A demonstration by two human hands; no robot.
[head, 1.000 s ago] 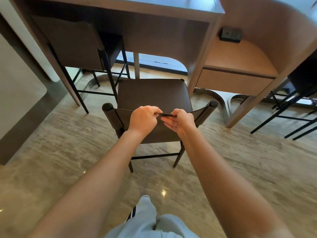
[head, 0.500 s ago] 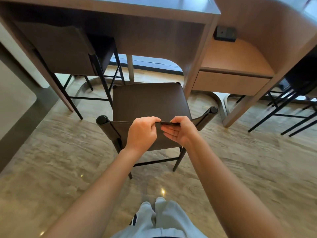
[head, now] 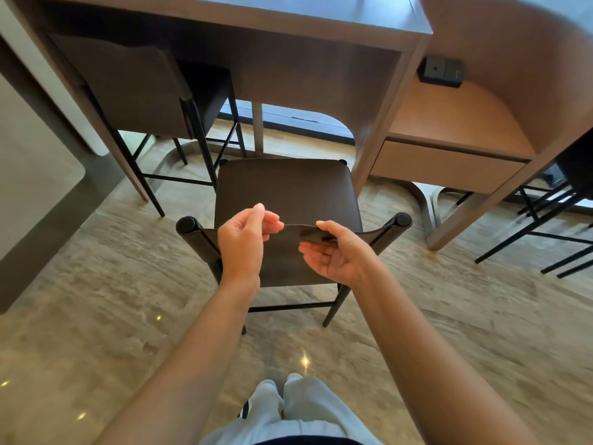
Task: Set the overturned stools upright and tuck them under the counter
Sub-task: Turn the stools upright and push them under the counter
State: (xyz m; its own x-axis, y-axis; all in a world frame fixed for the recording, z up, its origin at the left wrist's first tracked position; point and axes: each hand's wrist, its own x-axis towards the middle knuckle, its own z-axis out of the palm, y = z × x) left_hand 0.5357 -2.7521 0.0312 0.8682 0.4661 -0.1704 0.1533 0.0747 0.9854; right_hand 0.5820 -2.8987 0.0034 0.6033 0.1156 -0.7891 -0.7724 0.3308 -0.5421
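**Currently: stool upright at counter, hands at its backrest**

1. Stool: it stands upright on all its legs on the stone floor, directly in front of the person. The far edge of the seat is near the counter and close beside the counter's right-hand leg. Most of the seat sits outside the counter's front edge. The backrest faces the person.

2. Left hand: it is held at the backrest's top edge, left of centre. The fingers are loosely spread and only lightly bent, and the thumb points up. The fingertips sit at the edge, with nothing clasped between them. Whether they touch the edge cannot be determined.

3. Right hand: it is at the same top edge, right of centre, with the palm turned up. The thumb lies over the edge and the fingers reach out loosely on the near side of the backrest. Whether this amounts to a real pinch on the edge cannot be determined.

4. Second stool: it is upright to the left and pushed in beneath the counter.

5. Surroundings: a black socket box is fixed to the wooden panel on the right, above a lower shelf. Thin black furniture legs show at the far right.
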